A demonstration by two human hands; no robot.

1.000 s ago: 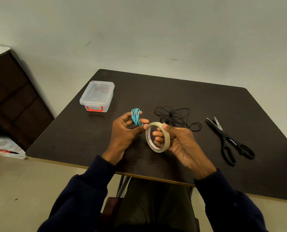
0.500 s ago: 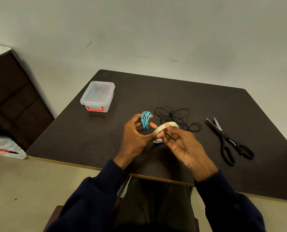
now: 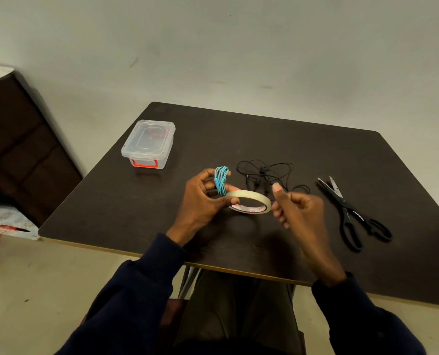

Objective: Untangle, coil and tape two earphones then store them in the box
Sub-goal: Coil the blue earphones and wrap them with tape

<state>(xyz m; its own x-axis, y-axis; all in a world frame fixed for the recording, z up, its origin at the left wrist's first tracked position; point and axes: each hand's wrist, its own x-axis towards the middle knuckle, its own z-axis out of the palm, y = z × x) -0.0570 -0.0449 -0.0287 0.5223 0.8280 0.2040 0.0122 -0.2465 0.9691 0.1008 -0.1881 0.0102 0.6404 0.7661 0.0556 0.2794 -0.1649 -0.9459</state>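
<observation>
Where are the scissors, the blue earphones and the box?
scissors (image 3: 343, 203): head view, on the joint where the blades cross.
blue earphones (image 3: 221, 179): head view, on the middle of the coiled cable.
box (image 3: 149, 140): head view, on its clear lid.

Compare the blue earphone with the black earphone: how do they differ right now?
The blue earphone is coiled into a tight bundle; the black earphone sprawls in loose loops. The blue earphone is held in the left hand; the black earphone lies on the table. Both are outside the box.
</observation>
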